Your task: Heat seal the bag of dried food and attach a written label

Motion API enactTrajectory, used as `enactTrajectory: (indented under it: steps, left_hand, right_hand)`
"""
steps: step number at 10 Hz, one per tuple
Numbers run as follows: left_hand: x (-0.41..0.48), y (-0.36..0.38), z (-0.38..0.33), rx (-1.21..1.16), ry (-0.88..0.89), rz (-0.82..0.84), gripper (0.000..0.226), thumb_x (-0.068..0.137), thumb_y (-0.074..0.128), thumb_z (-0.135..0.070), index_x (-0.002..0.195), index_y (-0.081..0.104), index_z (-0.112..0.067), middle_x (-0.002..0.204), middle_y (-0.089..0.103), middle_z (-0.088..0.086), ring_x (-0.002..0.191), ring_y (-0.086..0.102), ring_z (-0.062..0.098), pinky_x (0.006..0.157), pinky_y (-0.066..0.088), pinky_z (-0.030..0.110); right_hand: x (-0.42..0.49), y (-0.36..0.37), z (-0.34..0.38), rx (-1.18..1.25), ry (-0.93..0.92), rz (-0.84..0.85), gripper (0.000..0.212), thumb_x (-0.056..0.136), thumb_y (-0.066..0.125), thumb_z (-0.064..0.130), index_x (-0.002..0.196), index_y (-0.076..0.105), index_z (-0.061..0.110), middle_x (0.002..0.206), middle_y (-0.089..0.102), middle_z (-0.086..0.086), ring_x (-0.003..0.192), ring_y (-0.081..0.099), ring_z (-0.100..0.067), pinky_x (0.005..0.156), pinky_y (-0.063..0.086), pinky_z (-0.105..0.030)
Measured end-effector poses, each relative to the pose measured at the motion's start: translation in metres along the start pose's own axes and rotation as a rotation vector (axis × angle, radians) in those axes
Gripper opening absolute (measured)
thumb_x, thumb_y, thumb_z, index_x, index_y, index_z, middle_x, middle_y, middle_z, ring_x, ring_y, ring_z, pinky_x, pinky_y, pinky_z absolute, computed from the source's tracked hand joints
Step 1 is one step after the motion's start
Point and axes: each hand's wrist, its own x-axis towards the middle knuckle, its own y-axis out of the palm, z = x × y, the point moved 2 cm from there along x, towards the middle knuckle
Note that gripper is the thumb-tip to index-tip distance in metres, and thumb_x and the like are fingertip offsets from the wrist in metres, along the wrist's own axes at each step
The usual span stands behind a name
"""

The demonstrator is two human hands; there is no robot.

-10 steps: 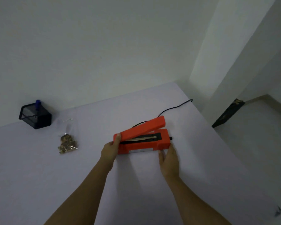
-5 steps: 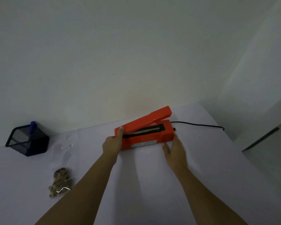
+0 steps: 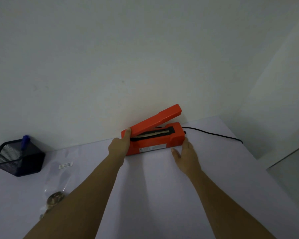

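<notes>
An orange heat sealer [image 3: 155, 140] stands at the back of the white table, close to the wall, with its arm raised. My left hand [image 3: 119, 145] grips its left end, thumb on the hinge. My right hand [image 3: 185, 156] lies flat against its right front corner, fingers spread. A clear bag of dried food [image 3: 56, 192] lies at the left, partly hidden behind my left forearm. A small white label [image 3: 65, 165] lies at the bag's top.
A black mesh pen holder [image 3: 17, 161] with a blue pen [image 3: 25, 141] stands at the far left. The sealer's black cord [image 3: 214, 134] runs right along the table toward its edge [image 3: 266, 171]. The wall is right behind the sealer.
Both hands have pushed the sealer away from me toward the wall. The view has tilted up, so the bag and pen holder sit lower left.
</notes>
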Motion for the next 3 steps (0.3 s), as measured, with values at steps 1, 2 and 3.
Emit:
enactTrajectory:
  steps: [1,2,3]
  left_hand:
    - [-0.002,-0.004,-0.003,-0.013,-0.001,0.013,0.091,0.078,0.040,-0.074,0.124,0.049,0.004,0.121,0.055,0.022,0.108,0.055,0.038,0.095,0.046,0.043]
    - [-0.022,-0.014,0.001,0.027,0.004,-0.008,0.084,0.083,0.033,-0.071,0.116,0.053,0.004,0.112,0.056,0.019,0.103,0.055,0.035,0.085,0.043,0.036]
    - [-0.042,-0.026,0.004,0.062,0.056,-0.016,0.070,0.090,0.029,-0.062,0.101,0.058,0.002,0.097,0.056,0.015,0.093,0.054,0.032,0.077,0.039,0.033]
  right_hand:
    - [0.002,-0.006,0.004,-0.011,0.035,0.064,0.078,0.090,0.055,0.029,0.144,0.007,-0.002,0.149,0.024,-0.022,0.136,0.028,-0.032,0.111,0.025,-0.037]
    - [-0.013,-0.010,0.013,-0.015,0.077,0.091,0.080,0.092,0.052,0.029,0.143,-0.001,-0.001,0.154,0.011,-0.019,0.140,0.016,-0.030,0.114,0.018,-0.037]
    - [-0.031,-0.016,0.023,-0.011,0.084,0.102,0.077,0.093,0.049,0.030,0.144,0.000,-0.001,0.154,0.011,-0.018,0.140,0.016,-0.030,0.113,0.017,-0.036]
